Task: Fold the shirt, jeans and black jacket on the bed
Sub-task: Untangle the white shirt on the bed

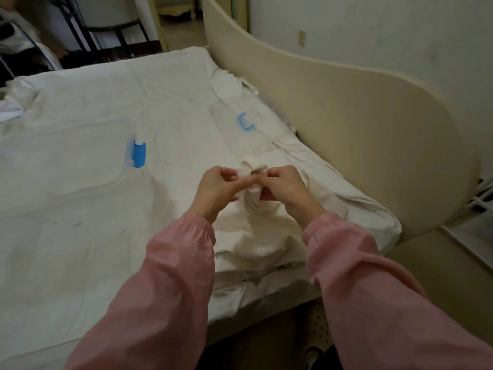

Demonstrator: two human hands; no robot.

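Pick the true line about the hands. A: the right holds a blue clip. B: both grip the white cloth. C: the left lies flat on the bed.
B: the left hand and the right hand both pinch the bunched white cloth between them.

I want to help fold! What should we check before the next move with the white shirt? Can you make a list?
1. Both hands hold the shirt: the left hand and right hand pinch it near its top. Ok.
2. Shirt lies flat: it is bunched and wrinkled near the bed's edge. Not ok.
3. Space to spread it: there is bare sheet on the bed to the left. Ok.
4. Left blue clip out of the way: it lies apart from the shirt. Ok.
5. Jeans and black jacket nearby: not in view. Cannot tell.
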